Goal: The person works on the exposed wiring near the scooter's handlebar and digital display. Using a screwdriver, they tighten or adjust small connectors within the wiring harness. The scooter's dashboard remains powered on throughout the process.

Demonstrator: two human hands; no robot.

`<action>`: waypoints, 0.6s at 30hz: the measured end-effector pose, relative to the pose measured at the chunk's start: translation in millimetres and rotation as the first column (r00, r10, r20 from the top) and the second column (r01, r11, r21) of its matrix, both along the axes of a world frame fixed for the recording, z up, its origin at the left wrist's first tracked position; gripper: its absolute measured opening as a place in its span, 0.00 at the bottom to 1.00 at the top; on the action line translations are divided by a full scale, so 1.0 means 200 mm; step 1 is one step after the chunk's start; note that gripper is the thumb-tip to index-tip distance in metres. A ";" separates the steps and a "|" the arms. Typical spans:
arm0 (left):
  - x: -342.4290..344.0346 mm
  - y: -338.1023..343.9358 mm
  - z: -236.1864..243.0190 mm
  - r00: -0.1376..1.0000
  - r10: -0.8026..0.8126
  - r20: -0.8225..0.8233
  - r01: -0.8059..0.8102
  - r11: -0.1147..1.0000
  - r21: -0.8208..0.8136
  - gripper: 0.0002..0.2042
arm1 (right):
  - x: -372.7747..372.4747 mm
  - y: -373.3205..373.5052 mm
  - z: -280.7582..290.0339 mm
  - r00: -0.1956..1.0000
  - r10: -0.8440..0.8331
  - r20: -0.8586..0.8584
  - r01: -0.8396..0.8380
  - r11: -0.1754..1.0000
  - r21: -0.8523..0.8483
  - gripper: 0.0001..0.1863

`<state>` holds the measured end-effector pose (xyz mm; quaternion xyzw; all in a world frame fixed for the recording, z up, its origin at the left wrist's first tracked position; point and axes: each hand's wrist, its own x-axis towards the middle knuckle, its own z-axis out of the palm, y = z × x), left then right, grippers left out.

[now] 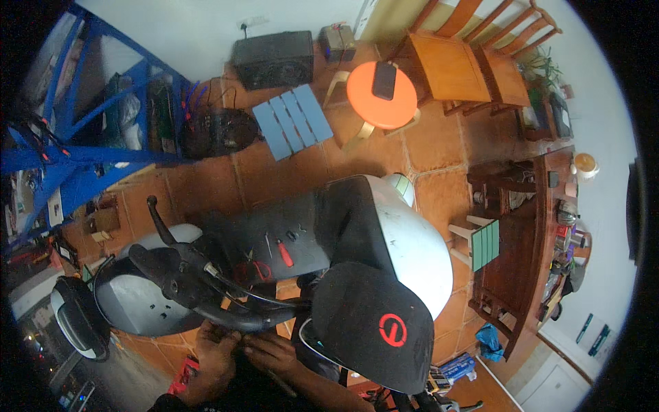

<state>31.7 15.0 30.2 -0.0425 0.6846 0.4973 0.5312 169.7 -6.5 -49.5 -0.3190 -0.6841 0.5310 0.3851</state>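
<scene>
My left hand (pixel 217 353) and my right hand (pixel 273 353) meet just under the near end of a scooter's black handlebar (pixel 237 318). The fingers of both are closed and pinched together; what lies between them is too small and dark to name. A thin pale rod (pixel 283 384) shows below my right hand. Black cables (pixel 240 294) run beside the bar. On the scooter's dark floorboard (pixel 226 237) lie a red-handled screwdriver (pixel 285 254), red-handled scissors (pixel 259 270), a slim metal tool (pixel 268 244) and small black parts (pixel 294 235).
A black rounded panel (pixel 357 309) with a red emblem rises close to my right forearm. Beyond the scooter's white body (pixel 419 240) stand a slatted blue stool (pixel 292 123), an orange stool (pixel 382 117) carrying a phone (pixel 384 81), a green stool (pixel 485 245) and a blue rack (pixel 89 154).
</scene>
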 end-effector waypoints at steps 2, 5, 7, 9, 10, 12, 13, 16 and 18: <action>0.00 0.05 0.04 1.000 -0.020 0.016 0.021 0.999 -0.034 0.16 | 0.02 -0.04 0.00 0.999 0.026 0.045 -0.025 0.999 -0.028 0.22; 0.00 0.05 0.05 0.998 -0.048 0.045 0.050 0.997 -0.052 0.15 | 0.05 0.00 0.03 0.993 0.008 0.119 -0.016 0.998 0.065 0.21; -0.03 -0.01 0.00 0.990 -0.125 0.057 0.129 0.990 -0.064 0.13 | 0.05 0.03 0.03 0.994 -0.034 0.103 0.021 0.992 0.125 0.14; -0.03 -0.06 0.06 0.984 -0.158 0.076 0.162 0.986 -0.047 0.11 | 0.03 0.13 0.14 0.995 -0.066 0.078 0.058 0.993 0.103 0.08; -0.03 -0.02 0.04 0.987 -0.149 0.067 0.145 0.987 0.065 0.11 | -0.02 0.16 0.15 0.984 -0.173 -0.052 0.177 0.981 0.083 0.07; -0.05 -0.03 0.06 0.953 -0.295 -0.064 0.301 0.948 0.104 0.11 | -0.03 0.13 0.12 0.968 -0.249 -0.039 0.252 0.942 0.220 0.08; -0.04 0.00 0.06 0.983 -0.154 0.098 0.140 0.981 0.135 0.09 | -0.04 0.14 0.14 0.966 -0.256 -0.043 0.260 0.943 0.209 0.09; -0.04 -0.05 0.04 0.975 -0.123 0.185 0.082 0.973 0.217 0.08 | -0.06 0.15 0.15 0.953 -0.292 -0.083 0.303 0.917 0.257 0.10; -0.05 -0.06 0.03 0.963 -0.093 0.251 0.028 0.968 0.251 0.08 | -0.08 0.15 0.17 0.949 -0.306 -0.077 0.315 0.914 0.256 0.09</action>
